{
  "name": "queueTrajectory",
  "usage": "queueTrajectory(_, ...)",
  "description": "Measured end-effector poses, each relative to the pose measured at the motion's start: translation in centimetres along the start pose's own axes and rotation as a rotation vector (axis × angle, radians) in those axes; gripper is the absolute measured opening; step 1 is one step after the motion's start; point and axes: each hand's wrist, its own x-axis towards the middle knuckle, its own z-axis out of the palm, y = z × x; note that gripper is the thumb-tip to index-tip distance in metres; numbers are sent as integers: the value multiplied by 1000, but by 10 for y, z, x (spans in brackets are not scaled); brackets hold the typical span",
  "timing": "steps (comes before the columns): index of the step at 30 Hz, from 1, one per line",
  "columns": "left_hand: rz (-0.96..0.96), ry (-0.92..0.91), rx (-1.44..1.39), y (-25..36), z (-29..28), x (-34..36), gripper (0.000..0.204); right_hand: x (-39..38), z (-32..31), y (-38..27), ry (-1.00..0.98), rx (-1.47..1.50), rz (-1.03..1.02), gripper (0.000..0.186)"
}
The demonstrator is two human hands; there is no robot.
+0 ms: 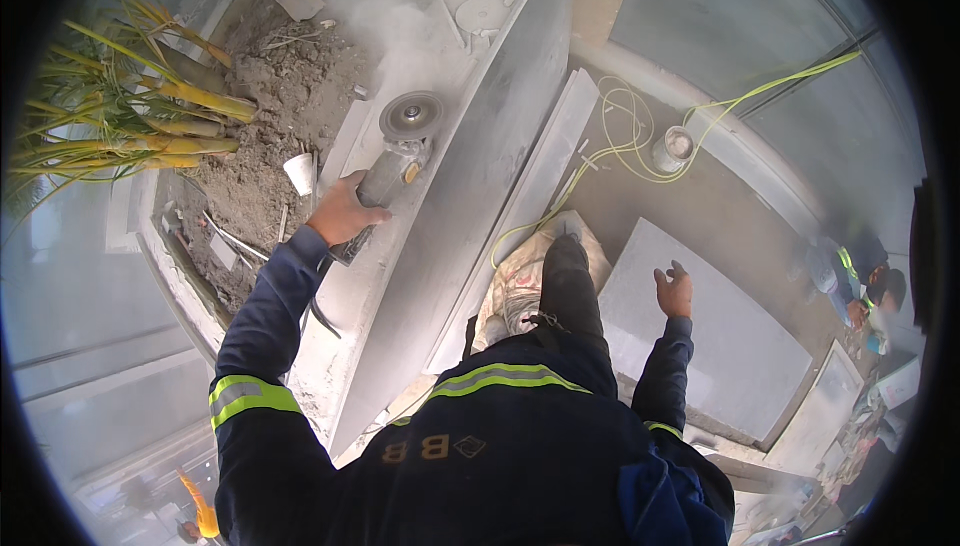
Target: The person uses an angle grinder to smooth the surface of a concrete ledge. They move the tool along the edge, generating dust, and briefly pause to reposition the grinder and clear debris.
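My left hand (345, 210) is closed round the dusty grey body of an angle grinder (382, 182). Its round disc (411, 116) points away from me, above the pale stone ledge (420, 208) of a planter. The ledge is coated in white dust. Over a large flat grey slab (715, 331) on the right, my right hand (675, 291) hangs with its fingers apart and nothing in it. I cannot tell whether the grinder rests on the ledge or is held just above it.
Left of the ledge lie planter soil (290, 96) and a leafy plant (190, 116), with a white cup (299, 174) between. A yellow-green cable (640, 136) loops past a bucket (673, 149). By my foot sits a sack (515, 281). Another person (865, 281) crouches far right.
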Motion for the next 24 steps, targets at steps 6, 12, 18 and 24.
queueTrajectory(6,-104,15,-66,43,-15,76,79,111,-65,-30,-48,-77,-62,60)
queueTrajectory(12,-119,-8,-83,83,-32,135,81,199,-157,-55,-23,-157,-65,59)
queueTrajectory(18,-162,-14,-120,107,-20,168,81,241,-194,-133,9,-134,-118,61)
queueTrajectory(24,-205,-50,-95,105,-22,169,85,236,-140,-147,-161,-74,-180,63)
